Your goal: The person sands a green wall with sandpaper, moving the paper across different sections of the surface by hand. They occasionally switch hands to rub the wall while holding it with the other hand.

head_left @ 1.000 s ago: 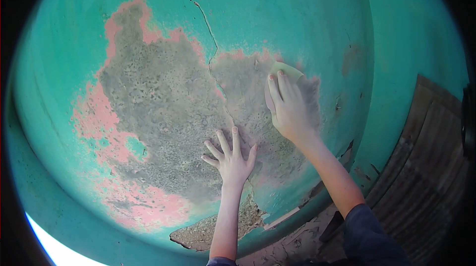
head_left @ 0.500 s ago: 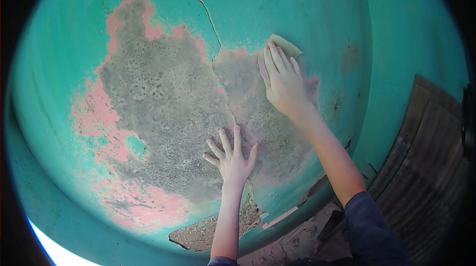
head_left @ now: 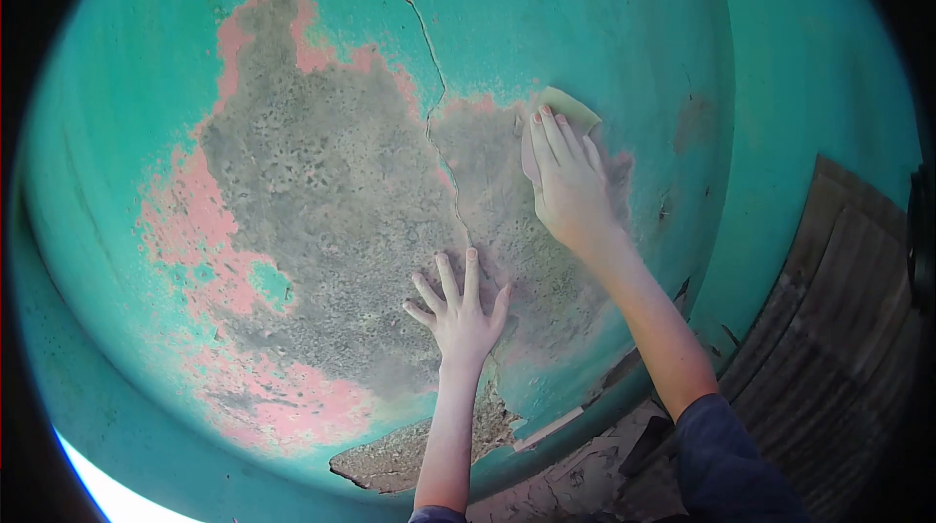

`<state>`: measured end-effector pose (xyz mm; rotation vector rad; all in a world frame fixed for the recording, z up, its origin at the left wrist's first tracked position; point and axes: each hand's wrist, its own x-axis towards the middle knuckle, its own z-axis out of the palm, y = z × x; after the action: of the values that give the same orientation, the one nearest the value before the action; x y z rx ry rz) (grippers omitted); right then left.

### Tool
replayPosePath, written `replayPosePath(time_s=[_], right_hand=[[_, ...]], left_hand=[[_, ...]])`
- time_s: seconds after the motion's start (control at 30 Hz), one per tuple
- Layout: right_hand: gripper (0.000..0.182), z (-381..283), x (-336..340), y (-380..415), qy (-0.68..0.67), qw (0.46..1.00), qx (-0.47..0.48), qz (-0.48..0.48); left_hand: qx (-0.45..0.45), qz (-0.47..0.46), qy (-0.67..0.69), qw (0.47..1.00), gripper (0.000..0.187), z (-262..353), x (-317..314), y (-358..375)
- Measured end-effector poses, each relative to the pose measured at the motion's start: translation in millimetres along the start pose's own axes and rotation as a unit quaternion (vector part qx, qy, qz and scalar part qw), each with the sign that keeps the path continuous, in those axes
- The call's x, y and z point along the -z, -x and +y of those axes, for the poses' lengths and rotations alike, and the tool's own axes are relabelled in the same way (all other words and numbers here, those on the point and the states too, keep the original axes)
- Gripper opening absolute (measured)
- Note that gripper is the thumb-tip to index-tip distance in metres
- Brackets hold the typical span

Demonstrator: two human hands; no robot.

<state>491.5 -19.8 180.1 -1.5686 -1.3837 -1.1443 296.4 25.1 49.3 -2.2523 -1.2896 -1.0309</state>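
Fingers spread, my left hand (head_left: pixel 464 313) lies flat on the bare grey patch (head_left: pixel 322 192) of the wall, its fingertips by the lower end of a thin crack (head_left: pixel 426 45). My right hand (head_left: pixel 573 187) is up and to the right, holding a pale sheet of sandpaper (head_left: pixel 573 110) against the wall at the patch's upper right edge. The sheet's top corner shows beyond the fingertips and another edge along the thumb side; the palm hides the rest. Pink undercoat (head_left: pixel 292 411) rims the patch, with green paint (head_left: pixel 546 6) around it.
Low on the wall, a broken section (head_left: pixel 390 457) exposes rough material. Brown corrugated sheets (head_left: pixel 829 318) lean at the right. Rubble and flat broken pieces (head_left: pixel 575 474) lie below the wall. Bright light shows at the lower left.
My right hand and the sandpaper have slid a little downward and to the right over the wall. My left hand stays in place on the patch.
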Motion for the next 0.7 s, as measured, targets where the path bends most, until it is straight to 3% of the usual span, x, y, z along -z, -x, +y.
replayPosePath(time_s=[0.27, 0.37, 0.57, 0.7], right_hand=[[0.068, 3.2, 3.1, -15.9, 0.02, 1.0, -0.003, 0.017], [0.066, -3.7, 1.2, 18.7, 0.018, 1.0, 0.009, -0.024], [0.066, 4.4, 2.9, -16.1, 0.009, 1.0, -0.003, 0.017], [0.065, 2.2, -2.5, 15.8, 0.014, 1.0, 0.009, -0.003]], left_hand=[[0.0, -0.006, -0.002, 1.0, 0.084, -0.4, 1.7, 0.9], [-0.003, 0.001, -0.002, 1.0, 0.084, -1.8, -1.3, 1.7], [-0.012, 0.026, -0.015, 0.999, 0.085, -3.2, -4.5, 1.9], [-0.007, 0.026, 0.011, 1.0, 0.082, 3.8, 7.2, 2.0]])
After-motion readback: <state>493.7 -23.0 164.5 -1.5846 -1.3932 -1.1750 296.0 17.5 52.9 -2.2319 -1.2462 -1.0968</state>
